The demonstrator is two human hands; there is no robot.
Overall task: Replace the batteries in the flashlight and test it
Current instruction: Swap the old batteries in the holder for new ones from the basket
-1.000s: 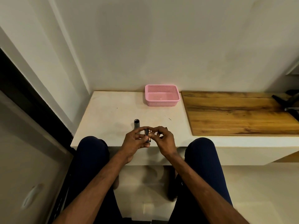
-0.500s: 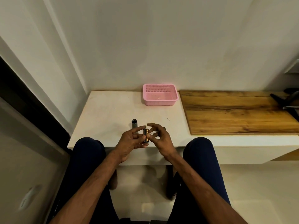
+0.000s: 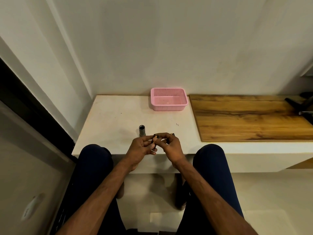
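Observation:
A grey flashlight tube (image 3: 142, 130) lies on the white counter (image 3: 118, 122) with its open end facing away from me. Just right of it, my left hand (image 3: 141, 149) holds a small dark battery holder (image 3: 154, 140) with a gold end, upright between thumb and fingers. My right hand (image 3: 171, 145) pinches the top of that same holder with thumb and forefinger. A further small dark piece (image 3: 172, 134) peeks out behind my right fingers; I cannot tell what it is. Both hands hover over the counter's front edge.
An empty pink mesh basket (image 3: 169, 99) stands at the back of the counter. A wooden board (image 3: 250, 116) covers the counter's right part, with a dark tool (image 3: 301, 106) at its far right. My knees flank the hands below the counter edge. Walls close the left and back.
The right hand's fingers, spread half a second ago, have closed back onto the top of the holder. The left hand keeps its grip; the grey tube has not moved.

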